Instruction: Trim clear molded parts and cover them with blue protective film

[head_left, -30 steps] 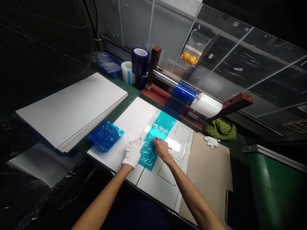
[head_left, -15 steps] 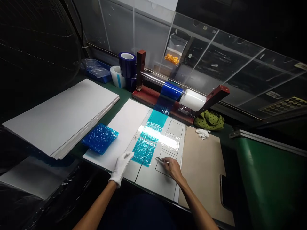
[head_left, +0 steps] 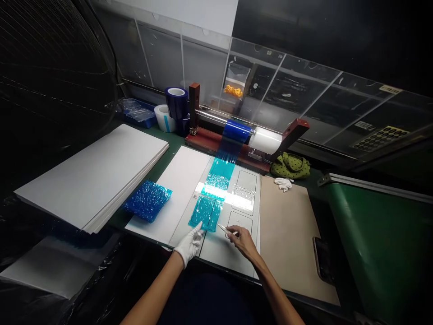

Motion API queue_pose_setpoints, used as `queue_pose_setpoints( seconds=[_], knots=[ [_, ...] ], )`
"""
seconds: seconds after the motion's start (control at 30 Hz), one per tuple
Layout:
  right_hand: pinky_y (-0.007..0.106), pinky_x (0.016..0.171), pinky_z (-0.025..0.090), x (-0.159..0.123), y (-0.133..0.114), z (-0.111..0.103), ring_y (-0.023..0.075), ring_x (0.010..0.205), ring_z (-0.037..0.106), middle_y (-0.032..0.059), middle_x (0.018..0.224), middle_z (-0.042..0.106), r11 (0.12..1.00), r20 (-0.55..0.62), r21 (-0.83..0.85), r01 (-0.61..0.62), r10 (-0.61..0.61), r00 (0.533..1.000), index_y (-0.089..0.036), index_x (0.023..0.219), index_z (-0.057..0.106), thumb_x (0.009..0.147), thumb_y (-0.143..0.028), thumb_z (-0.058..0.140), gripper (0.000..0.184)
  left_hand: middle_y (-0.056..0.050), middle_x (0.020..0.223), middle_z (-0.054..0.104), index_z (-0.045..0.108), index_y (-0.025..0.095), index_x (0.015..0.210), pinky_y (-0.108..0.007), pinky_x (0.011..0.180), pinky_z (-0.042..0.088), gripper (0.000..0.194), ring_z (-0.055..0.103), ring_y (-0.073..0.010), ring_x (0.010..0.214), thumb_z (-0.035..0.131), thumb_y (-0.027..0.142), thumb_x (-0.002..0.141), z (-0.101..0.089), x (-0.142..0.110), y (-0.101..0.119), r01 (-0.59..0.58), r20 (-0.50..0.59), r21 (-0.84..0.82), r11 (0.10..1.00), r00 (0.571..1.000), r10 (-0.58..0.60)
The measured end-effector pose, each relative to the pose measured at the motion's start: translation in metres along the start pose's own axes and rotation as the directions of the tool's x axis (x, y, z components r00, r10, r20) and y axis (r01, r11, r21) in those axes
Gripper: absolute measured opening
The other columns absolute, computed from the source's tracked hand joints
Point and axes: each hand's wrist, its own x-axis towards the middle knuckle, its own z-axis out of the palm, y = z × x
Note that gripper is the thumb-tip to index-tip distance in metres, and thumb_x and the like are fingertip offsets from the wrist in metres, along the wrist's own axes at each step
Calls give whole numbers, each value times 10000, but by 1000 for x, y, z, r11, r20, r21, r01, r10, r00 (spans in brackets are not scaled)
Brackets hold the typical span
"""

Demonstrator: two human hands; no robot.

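Observation:
My left hand, in a white glove, has its fingertips on the near edge of a cut piece of blue film. It holds nothing. My bare right hand pinches a slim metal craft knife, whose tip points left toward the film and sits just off it. The film lies on a white panel with outlined rectangular shapes. A band of the same film runs from a roller down onto the panel, and a bright glare crosses it.
Behind the panel stand a red-framed film roller and several tape rolls. To the left lie stacked white boards and crumpled blue film. To the right are a tan board, a white glove, a green bag and a phone.
My left hand has moved right onto the near edge of the blue film, and the film piece looks smoother. My right hand stays near the panel with the knife, and the view has shifted slightly.

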Motion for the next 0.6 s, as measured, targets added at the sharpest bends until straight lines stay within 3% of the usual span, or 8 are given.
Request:
queue_pose_setpoints(
  seconds=[0.13,0.3,0.47,0.6],
  knots=[
    [304,605,513,-14,3,-2,185,674,630,81,915,706,1000,-73,7,-24,24,997,-167,1006,693,777,-370,502,360,71,616,456,541,119,792,-133,335,211,146,310,-15,412,582,238,867,1,-4,6,-191,-67,89,978,978,197],
    [300,575,518,-28,6,-4,195,687,632,94,921,700,998,-154,31,-53,58,986,-177,1008,690,771,-422,521,381,111,489,295,507,135,576,-181,404,188,401,233,-22,431,810,397,593,-32,-44,50,-428,-117,202,881,882,456],
    [297,563,513,-30,-2,7,193,662,625,88,850,698,996,-140,47,-73,79,987,-166,999,689,758,-434,530,394,70,582,465,666,113,778,-196,466,251,502,298,-36,488,856,427,435,-84,-78,114,-523,-203,283,804,786,583],
    [290,574,505,-29,-12,17,199,677,627,82,782,686,994,-120,38,-104,107,987,-148,1021,681,749,-435,528,424,69,549,433,689,96,869,-198,430,196,602,243,-33,463,846,456,412,-115,-85,139,-531,-230,314,787,762,606]
  ],
)
